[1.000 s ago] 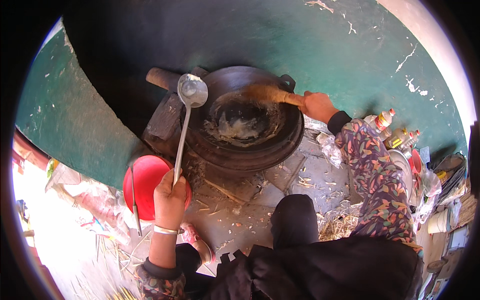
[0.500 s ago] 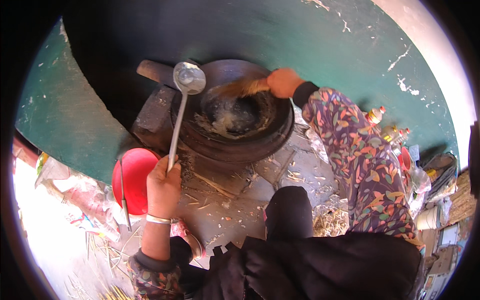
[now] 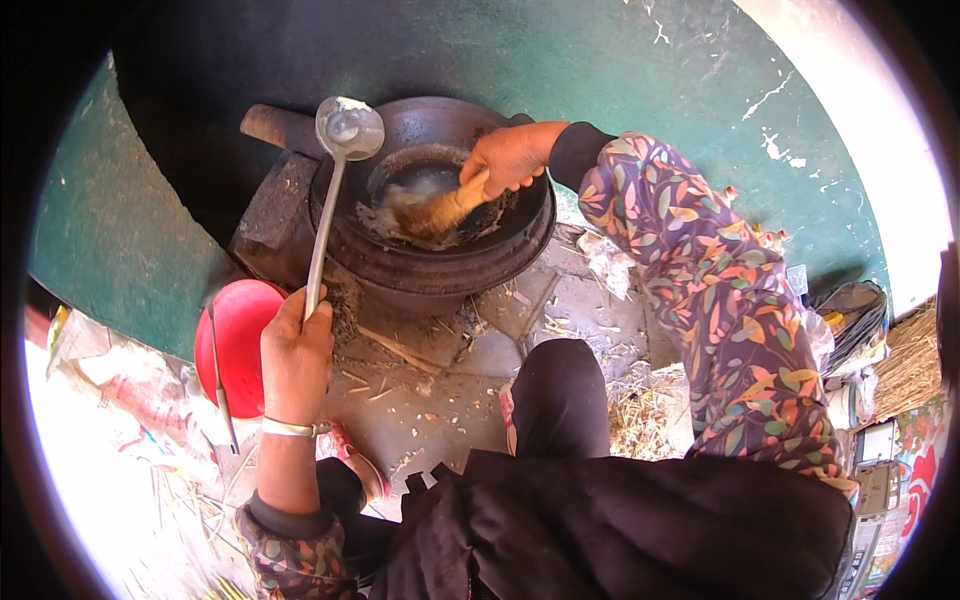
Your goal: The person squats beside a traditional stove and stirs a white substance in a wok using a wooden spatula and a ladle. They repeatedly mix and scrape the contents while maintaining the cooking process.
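Observation:
A long-handled metal ladle [image 3: 350,128] is gripped near the end of its handle by my left hand [image 3: 297,362]. Its bowl points away from me, beside the left rim of the dark wok [image 3: 438,118], with whitish residue on its edge. In my right hand [image 3: 512,160] is a straw brush [image 3: 438,212], fingers closed around its bundled end. The brush's bristles press down inside the wok, where cloudy liquid and pale scraps lie at the bottom. The wok rests on a low round stove [image 3: 400,285].
To the left of my left hand a red basin [image 3: 245,335] stands with a thin rod [image 3: 220,385] across it. A sooty block [image 3: 275,205] adjoins the stove, and a green wall [image 3: 600,75] curves behind. Straw [image 3: 645,425] litters the floor; bags [image 3: 850,320] lie at right.
The brush has swept from the wok's far right down toward its near middle, with my right hand turning above it. Ladle and left hand remain held much the same; the whole view has shifted slightly.

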`<state>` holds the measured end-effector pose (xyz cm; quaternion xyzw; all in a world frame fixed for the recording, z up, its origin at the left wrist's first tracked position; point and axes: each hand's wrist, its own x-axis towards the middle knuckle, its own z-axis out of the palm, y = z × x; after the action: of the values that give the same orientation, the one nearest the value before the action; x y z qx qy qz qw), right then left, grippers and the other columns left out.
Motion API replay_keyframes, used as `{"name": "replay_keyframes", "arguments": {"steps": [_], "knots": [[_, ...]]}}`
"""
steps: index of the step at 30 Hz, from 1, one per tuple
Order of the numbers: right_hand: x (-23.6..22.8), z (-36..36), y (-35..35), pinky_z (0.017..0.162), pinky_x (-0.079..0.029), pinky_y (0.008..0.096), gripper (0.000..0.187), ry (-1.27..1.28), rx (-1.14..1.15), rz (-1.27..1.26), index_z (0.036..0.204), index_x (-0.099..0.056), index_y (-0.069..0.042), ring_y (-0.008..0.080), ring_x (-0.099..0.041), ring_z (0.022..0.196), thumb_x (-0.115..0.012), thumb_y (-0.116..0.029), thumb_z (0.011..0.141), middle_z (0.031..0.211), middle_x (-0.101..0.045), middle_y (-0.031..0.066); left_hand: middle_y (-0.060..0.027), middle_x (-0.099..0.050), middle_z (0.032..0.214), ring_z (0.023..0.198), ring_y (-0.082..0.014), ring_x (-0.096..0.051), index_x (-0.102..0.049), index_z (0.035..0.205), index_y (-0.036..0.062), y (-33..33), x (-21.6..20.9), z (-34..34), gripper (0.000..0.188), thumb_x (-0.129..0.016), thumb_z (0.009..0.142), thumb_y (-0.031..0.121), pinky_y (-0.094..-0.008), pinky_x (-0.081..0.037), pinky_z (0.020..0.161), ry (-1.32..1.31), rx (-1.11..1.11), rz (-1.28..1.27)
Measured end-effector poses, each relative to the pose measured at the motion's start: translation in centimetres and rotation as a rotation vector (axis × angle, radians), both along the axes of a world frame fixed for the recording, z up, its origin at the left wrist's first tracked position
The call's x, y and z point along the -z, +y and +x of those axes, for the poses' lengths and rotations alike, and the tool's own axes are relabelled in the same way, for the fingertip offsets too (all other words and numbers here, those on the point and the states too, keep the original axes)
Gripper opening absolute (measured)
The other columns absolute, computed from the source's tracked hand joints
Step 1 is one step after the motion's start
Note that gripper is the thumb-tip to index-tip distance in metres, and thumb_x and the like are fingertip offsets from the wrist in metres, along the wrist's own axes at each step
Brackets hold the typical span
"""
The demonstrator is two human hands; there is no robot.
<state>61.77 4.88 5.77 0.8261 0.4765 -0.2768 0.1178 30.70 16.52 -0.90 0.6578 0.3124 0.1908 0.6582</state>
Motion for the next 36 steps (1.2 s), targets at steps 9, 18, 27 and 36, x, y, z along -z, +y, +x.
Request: {"name": "replay_keyframes", "arguments": {"steps": [9,18,27,36], "knots": [[-6.1,-1.5,-2.7,0.047,-0.045,0.0332,0.037,-0.251,0.008,-0.220,0.110,-0.065,-0.014,0.0165,-0.055,0.055,-0.065,-0.009,0.074,0.067,-0.059,0.0056,0.0065,-0.045,0.064,0.049,-0.0020,-0.037,-0.058,0.114,0.0007,-0.3,0.1,-0.5,0.024,-0.054,0.092,0.012,-0.0186,-0.028,0.041,-0.064,0.018,-0.038],[0.0,-3.2,4.4,0.047,-0.045,0.0322,0.037,0.066,-0.090,0.233,0.115,-0.062,-0.014,0.0149,-0.056,0.051,-0.064,-0.020,0.078,0.065,-0.060,0.0041,0.0058,-0.043,0.061,0.045,-0.0023,-0.036,-0.056,0.114,0.0017,-0.6,-0.4,0.1,0.024,-0.054,0.093,0.013,-0.0180,-0.028,0.039,-0.007,0.030,0.002],[-2.4,-2.1,-0.8,0.055,-0.049,0.0377,0.023,-0.215,-0.190,-0.157,0.095,-0.067,-0.007,0.0227,-0.063,0.061,-0.063,-0.015,0.074,0.074,-0.065,0.0107,0.0053,-0.044,0.060,0.045,-0.0020,-0.036,-0.056,0.115,0.0013,-0.2,-0.7,-0.6,0.025,-0.053,0.093,0.013,-0.0179,-0.027,0.038,-0.025,-0.003,-0.089],[3.1,-1.8,5.3,0.056,-0.048,0.0372,0.027,-0.056,-0.068,0.429,0.101,-0.065,-0.011,0.0213,-0.061,0.059,-0.063,-0.020,0.076,0.071,-0.064,0.0099,0.0040,-0.044,0.059,0.042,-0.0023,-0.035,-0.056,0.114,0.0008,-0.6,-0.6,0.9,0.025,-0.054,0.093,0.014,-0.0181,-0.027,0.037,-0.032,0.000,-0.093]]}}
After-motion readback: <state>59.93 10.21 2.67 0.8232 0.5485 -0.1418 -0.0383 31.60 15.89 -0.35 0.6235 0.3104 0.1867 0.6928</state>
